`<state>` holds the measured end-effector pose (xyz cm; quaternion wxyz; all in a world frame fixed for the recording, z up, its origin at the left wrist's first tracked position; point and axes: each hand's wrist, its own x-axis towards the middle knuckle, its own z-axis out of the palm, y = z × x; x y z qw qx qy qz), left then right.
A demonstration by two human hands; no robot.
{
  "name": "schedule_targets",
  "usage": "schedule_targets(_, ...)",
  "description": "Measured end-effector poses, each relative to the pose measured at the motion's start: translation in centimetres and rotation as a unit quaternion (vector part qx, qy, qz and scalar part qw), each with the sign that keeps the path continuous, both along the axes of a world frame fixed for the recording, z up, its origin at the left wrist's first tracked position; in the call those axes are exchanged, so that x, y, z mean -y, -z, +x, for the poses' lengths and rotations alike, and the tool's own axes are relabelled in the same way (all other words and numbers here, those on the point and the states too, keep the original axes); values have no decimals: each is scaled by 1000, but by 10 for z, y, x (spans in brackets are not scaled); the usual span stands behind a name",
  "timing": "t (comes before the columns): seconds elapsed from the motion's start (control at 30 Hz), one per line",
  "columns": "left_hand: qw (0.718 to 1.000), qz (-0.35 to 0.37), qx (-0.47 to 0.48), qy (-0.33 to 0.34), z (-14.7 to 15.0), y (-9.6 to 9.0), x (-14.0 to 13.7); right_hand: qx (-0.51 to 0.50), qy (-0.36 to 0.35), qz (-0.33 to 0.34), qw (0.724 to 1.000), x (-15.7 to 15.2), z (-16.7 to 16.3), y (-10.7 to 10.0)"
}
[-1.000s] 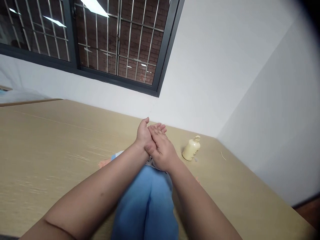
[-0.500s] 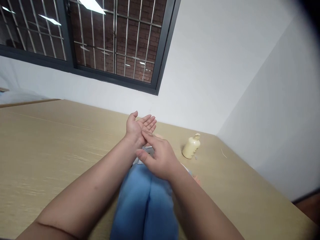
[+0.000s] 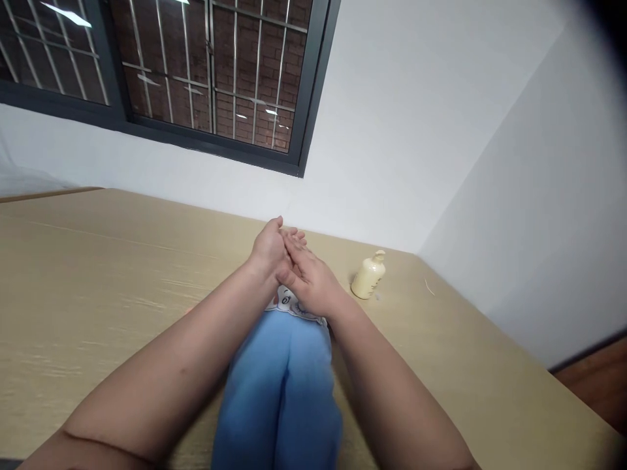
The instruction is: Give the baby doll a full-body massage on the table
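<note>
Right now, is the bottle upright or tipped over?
Upright: the bottle stands on its base on the table, its narrow top uppermost.

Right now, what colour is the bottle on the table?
Pale yellow; the bottle shows best in the head view.

Dark-framed window (image 3: 117,117) at upper left, 2 sections in view, upright between them. Metal bars (image 3: 211,78) behind glass, reddish-brown brick wall (image 3: 269,72) beyond. Bright light reflection (image 3: 68,14) on left section, smaller glints on right section. White wall (image 3: 392,117) around window, meeting greyer side wall (image 3: 548,196) at corner. Wood-coloured tabletop (image 3: 98,274), glossy streaks on left part. Thin pale strand (image 3: 429,287), slightly curved, lying near right edge. Whitish sheet (image 3: 19,179) at far left, behind wooden strip (image 3: 49,194). Brown surface (image 3: 597,372) at lower right, past table edge.
</note>
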<state>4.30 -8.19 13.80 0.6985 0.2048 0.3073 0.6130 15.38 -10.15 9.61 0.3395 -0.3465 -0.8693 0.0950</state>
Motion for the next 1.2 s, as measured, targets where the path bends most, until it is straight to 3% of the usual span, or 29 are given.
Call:
schedule_targets(0.2,998,53,9,-42,-20,-2,-11,27,5,19,999,20,-6,-10)
schedule_targets(0.37,995,89,29,-35,-28,4,-22,34,-24,18,999,44,-9,-25)
schedule_targets(0.57,995,78,50,44,-19,1,-9,5,-26,16,1000,41,-9,-22)
schedule_targets(0.83,999,19,29,38,0,-8,9,35,26,11,999,18,-5,-11)
schedule_targets(1.0,1000,7,17,25,-4,-2,-1,57,56,-7,997,19,-1,-12)
schedule_targets(1.2,999,22,34,12,-20,15,-25,86,35,0,996,33,-5,-17)
